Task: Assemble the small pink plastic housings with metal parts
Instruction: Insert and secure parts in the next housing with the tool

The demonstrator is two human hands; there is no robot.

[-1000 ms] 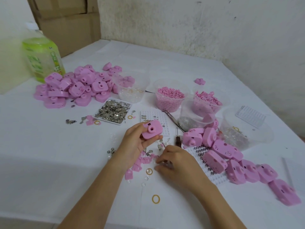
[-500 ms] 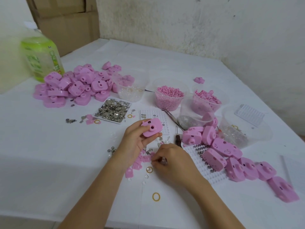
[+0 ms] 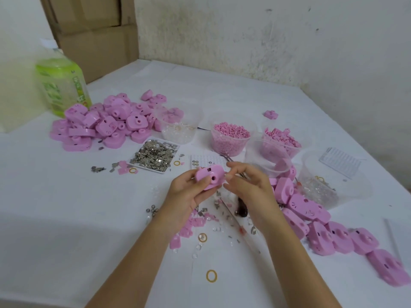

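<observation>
My left hand (image 3: 186, 194) grips a small pink housing (image 3: 209, 177) above the middle of the table, its round hole facing me. My right hand (image 3: 249, 187) is raised beside it, fingertips curled and pinched together at the housing's right edge; whatever small part they hold is too small to make out. Small pink pieces, clear lenses and metal bits (image 3: 213, 221) lie scattered under my hands. A white tray of metal parts (image 3: 155, 155) sits just behind to the left.
A heap of pink housings (image 3: 106, 125) lies at the back left by a green bottle (image 3: 62, 87). More housings (image 3: 322, 230) trail off to the right. Clear tubs of pink parts (image 3: 231, 135) and a clear bowl (image 3: 329, 181) stand behind. Yellow rings (image 3: 211, 275) dot the white table.
My right hand has lifted from the scattered parts on the table up to the housing's right side. My left hand has kept hold of the housing, turning it slightly.
</observation>
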